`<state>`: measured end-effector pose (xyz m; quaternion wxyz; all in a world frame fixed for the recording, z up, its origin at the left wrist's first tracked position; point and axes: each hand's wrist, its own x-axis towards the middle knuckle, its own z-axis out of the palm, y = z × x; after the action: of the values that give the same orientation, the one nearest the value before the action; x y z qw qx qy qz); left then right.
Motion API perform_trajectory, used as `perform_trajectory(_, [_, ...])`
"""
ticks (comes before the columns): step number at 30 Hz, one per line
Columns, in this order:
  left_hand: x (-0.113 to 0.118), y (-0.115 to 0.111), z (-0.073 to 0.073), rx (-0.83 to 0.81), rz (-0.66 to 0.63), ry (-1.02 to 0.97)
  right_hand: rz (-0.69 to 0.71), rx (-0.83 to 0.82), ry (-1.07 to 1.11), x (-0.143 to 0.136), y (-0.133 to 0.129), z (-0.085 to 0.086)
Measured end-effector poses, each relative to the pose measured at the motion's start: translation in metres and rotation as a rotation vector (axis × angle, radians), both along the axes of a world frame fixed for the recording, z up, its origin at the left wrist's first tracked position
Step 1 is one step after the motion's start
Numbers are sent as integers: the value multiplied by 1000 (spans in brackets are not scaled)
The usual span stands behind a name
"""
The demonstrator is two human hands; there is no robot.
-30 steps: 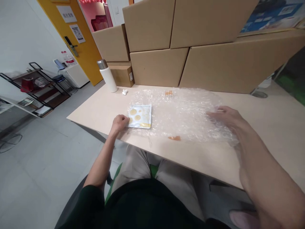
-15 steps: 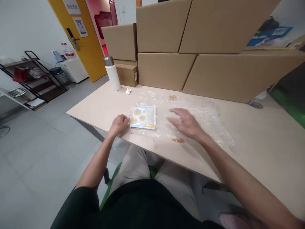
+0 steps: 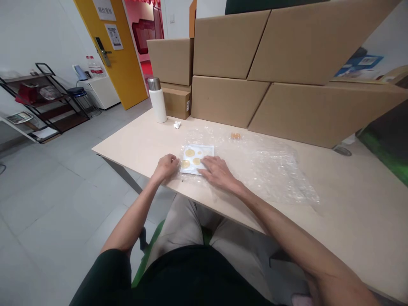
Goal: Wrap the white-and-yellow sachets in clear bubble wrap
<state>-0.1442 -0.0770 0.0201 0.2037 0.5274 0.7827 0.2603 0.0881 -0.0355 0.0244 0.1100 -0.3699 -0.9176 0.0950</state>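
Right hand (image 3: 219,173): fingers spread, resting on the flat packet (image 3: 192,160). Left hand (image 3: 167,166): fingers curled; grip cannot be determined. Packet lies between both hands, on bubble wrap (image 3: 276,170).

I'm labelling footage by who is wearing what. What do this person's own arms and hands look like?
The left grip and right grip are bare hands, no gloves; no ring, watch or marking shows. The forearms are bare too. A dark, near-black green short sleeve covers the left upper arm.
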Motion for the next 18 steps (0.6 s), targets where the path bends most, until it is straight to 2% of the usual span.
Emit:
perform_trajectory(6, [-2, 2, -6, 18, 8, -174, 12, 97, -134, -19, -9, -1])
perform_trajectory(12, [-6, 0, -10, 59, 17, -377, 13, 128, -145, -25, -9, -1])
perform_trajectory(15, [-4, 0, -5, 82, -16, -476, 6, 92, -103, -23, -8, -2])
perform_trajectory(18, [4, 2, 7, 152, -67, -556, -22, -9, 39, -18, -7, -1])
